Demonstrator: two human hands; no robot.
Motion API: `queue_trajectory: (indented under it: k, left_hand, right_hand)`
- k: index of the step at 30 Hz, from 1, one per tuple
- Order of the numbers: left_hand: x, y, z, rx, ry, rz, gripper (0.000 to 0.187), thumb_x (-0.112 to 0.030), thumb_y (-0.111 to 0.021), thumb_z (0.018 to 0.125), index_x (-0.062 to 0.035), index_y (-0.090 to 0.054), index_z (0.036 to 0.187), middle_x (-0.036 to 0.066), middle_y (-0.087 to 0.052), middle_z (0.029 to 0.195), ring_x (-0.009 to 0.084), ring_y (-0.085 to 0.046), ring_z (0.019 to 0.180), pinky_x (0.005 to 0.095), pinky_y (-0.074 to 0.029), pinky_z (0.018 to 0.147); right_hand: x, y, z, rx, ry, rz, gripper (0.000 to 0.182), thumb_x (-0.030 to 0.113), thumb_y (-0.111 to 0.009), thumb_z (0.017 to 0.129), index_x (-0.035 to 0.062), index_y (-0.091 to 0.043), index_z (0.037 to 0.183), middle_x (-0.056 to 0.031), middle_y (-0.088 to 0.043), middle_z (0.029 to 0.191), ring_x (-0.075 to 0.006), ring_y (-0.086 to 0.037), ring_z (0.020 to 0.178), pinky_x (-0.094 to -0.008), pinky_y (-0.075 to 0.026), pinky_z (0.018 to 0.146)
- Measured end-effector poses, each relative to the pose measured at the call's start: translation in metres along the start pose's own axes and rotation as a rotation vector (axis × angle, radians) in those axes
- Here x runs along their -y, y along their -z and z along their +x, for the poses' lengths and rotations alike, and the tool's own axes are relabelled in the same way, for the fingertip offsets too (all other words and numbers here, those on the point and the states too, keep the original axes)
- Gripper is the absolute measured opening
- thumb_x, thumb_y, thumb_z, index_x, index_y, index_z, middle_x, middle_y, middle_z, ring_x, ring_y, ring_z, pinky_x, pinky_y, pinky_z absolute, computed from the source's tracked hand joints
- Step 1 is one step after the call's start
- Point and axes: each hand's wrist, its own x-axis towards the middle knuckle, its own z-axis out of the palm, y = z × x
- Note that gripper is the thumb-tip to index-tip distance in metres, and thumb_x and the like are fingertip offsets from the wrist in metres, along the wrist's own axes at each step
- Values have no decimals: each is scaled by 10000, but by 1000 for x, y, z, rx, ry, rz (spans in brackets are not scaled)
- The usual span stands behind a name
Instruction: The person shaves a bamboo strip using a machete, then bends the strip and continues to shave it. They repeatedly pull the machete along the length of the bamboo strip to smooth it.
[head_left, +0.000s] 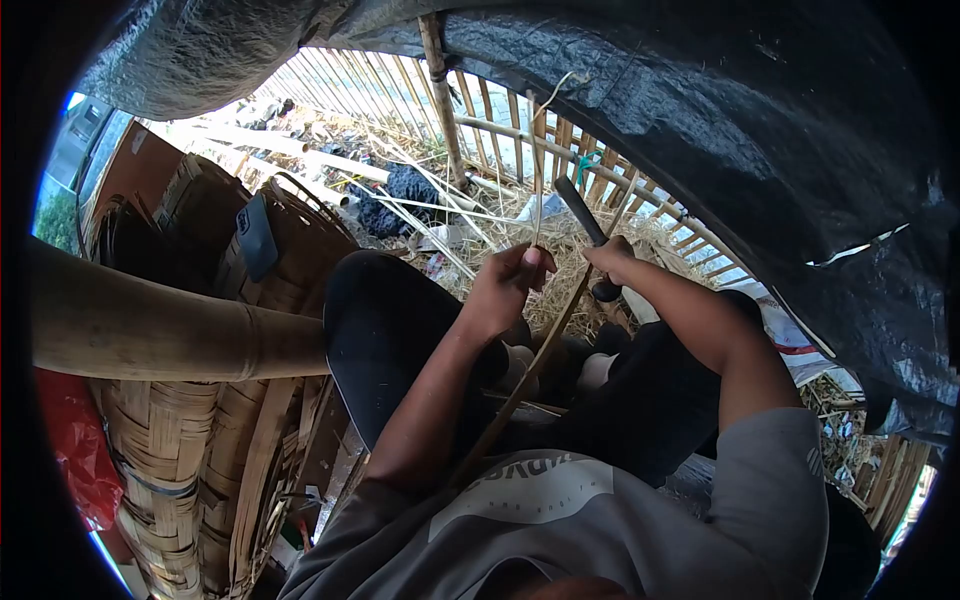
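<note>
My left hand [512, 285] is closed, thumb and fingers pinching a thin pale bamboo strip [540, 190] that rises upright from it. To its right, my right hand [610, 257] is closed round a dark rod-shaped tool [578, 208] with rounded ends; whether it has a blade cannot be seen. A long, narrow bamboo stick [530, 375] slants from near my waist up to the right hand. Its hold on that stick is partly hidden by the fingers. Both hands are above my lap, apart from each other.
A thick bamboo pole [180, 330] juts in from the left, above woven bamboo baskets [165, 440]. Straw-like shavings [560, 270] cover the ground ahead. Beyond them stands a slatted bamboo fence [500, 120]. Dark tarpaulin [700, 100] hangs overhead and to the right.
</note>
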Motion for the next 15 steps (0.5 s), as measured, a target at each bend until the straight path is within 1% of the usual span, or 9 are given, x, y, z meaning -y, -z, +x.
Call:
queue_trajectory:
  k: [1, 2, 5, 6, 9, 10, 11, 13, 15]
  left_hand:
    - [-5, 8, -1, 4, -15, 157, 308, -200, -478, 1050, -33, -653, 860, 14, -508, 654, 105, -483, 587, 306, -415, 593]
    - [-2, 16, -2, 155, 10, 233, 270, -183, -496, 1029, -41, -676, 886, 31, -542, 668, 117, -512, 597, 312, -430, 605]
    - [17, 33, -4, 616, 94, 461, 205, -130, -551, 966, -64, -746, 963, 83, -646, 708, 154, -600, 627, 330, -474, 641]
    - [-6, 28, -7, 608, 128, 322, 202, -152, -580, 944, -71, -756, 998, 92, -672, 723, 160, -620, 659, 326, -486, 656]
    - [-24, 20, -2, 493, 276, 318, 182, -132, -602, 944, -65, -768, 977, 70, -684, 745, 150, -632, 723, 319, -487, 704]
    - [-6, 16, 0, 162, 189, 344, 246, -84, -633, 899, -33, -700, 1130, 141, -701, 921, 200, -664, 840, 337, -512, 761]
    - [10, 14, 4, -158, 4, 552, 298, -76, -641, 885, -4, -650, 1175, 179, -679, 982, 250, -652, 913, 366, -503, 820]
    - [19, 13, 12, -813, -380, 934, 434, -61, -656, 858, 54, -549, 1263, 256, -633, 1104, 351, -630, 1059, 422, -484, 939]
    - [23, 19, 13, -694, -327, 798, 506, -71, -666, 852, 79, -469, 1293, 287, -578, 1185, 396, -581, 1134, 441, -460, 988]
  right_hand:
    - [-3, 1, -5, 10, -5, -36, 493, 364, -799, 705, -61, -676, 923, -165, -697, 880, -238, -694, 760, -387, -547, 646]
    - [-3, 2, -7, 20, -10, -72, 506, 372, -793, 706, -64, -680, 936, -177, -705, 916, -245, -700, 813, -392, -551, 686]
    - [-4, 2, -6, -11, 81, -185, 519, 365, -794, 702, -84, -671, 931, -184, -710, 911, -268, -706, 809, -388, -557, 696]
    - [-5, 1, -3, 1, 86, -189, 520, 363, -793, 702, -86, -667, 931, -184, -709, 906, -265, -705, 798, -387, -555, 688]
    - [-9, -2, 6, 35, 96, -199, 521, 357, -792, 702, -90, -655, 932, -185, -706, 893, -255, -701, 768, -384, -552, 664]
    - [-7, 0, 2, 28, 91, -178, 504, 353, -792, 702, -83, -652, 913, -174, -701, 862, -245, -693, 737, -380, -547, 642]
    - [-3, 2, -3, 21, 86, -157, 488, 349, -792, 703, -76, -650, 894, -163, -695, 832, -236, -686, 706, -376, -542, 620]
    - [0, 6, -9, 24, 68, -120, 454, 341, -792, 706, -61, -644, 855, -143, -680, 779, -219, -666, 650, -370, -528, 579]
    - [5, 8, -10, 45, 47, -89, 421, 333, -790, 711, -44, -635, 814, -124, -662, 733, -203, -643, 599, -363, -511, 538]
